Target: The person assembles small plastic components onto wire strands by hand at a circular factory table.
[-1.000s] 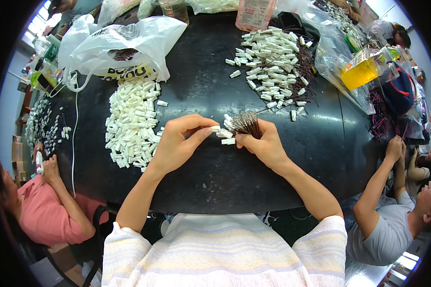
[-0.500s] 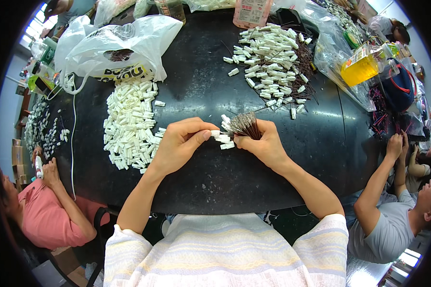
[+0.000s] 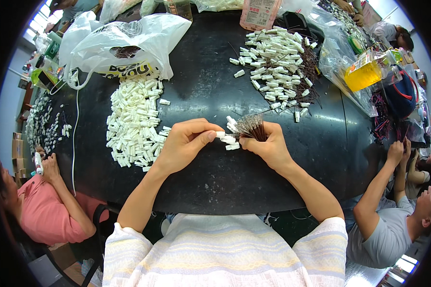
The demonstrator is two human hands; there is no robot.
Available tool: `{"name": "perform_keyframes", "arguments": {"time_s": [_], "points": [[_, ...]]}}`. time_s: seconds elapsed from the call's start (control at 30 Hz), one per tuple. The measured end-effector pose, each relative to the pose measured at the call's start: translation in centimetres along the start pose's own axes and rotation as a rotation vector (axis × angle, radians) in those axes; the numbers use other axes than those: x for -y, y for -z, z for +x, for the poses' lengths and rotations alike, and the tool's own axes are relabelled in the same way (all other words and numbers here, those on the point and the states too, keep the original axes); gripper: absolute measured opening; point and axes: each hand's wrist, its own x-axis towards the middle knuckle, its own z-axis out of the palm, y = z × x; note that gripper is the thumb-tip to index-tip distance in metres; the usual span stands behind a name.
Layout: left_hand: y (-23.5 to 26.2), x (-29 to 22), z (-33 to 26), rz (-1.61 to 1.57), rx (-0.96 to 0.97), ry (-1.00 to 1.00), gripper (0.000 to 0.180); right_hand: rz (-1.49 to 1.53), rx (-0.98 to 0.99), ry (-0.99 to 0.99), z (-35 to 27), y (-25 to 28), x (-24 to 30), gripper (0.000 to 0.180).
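My left hand [image 3: 189, 142] pinches a small white plastic connector housing [image 3: 220, 135] between thumb and forefinger. Beside it, my right hand [image 3: 268, 143] is closed around a bundle of thin dark wires [image 3: 255, 129] whose silvery ends fan out toward the upper left. Several white housings [image 3: 232, 146] cluster at the bundle's left side, touching or very near its ends; which of them sit on wires I cannot tell. To the left of my left hand lies a large heap of loose white housings [image 3: 134, 119] on the black table [image 3: 196, 191].
Beyond my right hand spreads a pile of housings with dark wires [image 3: 280, 71]. A white plastic bag [image 3: 153, 43] stands behind the left heap, with a white cable [image 3: 75, 143] beside it. A yellow-liquid bottle [image 3: 364, 74] is at right. People work on both sides.
Both hands keep their grips and stay close together. The table and its piles have shifted slightly to the right in the picture. The white housing in my left hand remains beside the wire bundle.
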Motion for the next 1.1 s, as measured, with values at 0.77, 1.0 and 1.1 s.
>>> {"name": "perform_keyframes", "arguments": {"time_s": [0.77, 1.0, 1.1], "points": [[4.6, -0.9, -1.6, 0.943, -0.242, -0.209, 0.019, -0.103, -0.021, -0.029, 0.1, -0.4, 1.0, 0.014], [4.5, -0.3, -1.3, 0.87, -0.173, -0.06, 0.007, -0.016, -0.004, -0.1, 0.3, -0.5, 0.9, 0.006], [4.0, 0.4, -0.8, 0.931, -0.066, -0.136, 0.009, -0.018, 0.001, -0.101, 0.4, -0.6, 0.8, 0.006]]}}
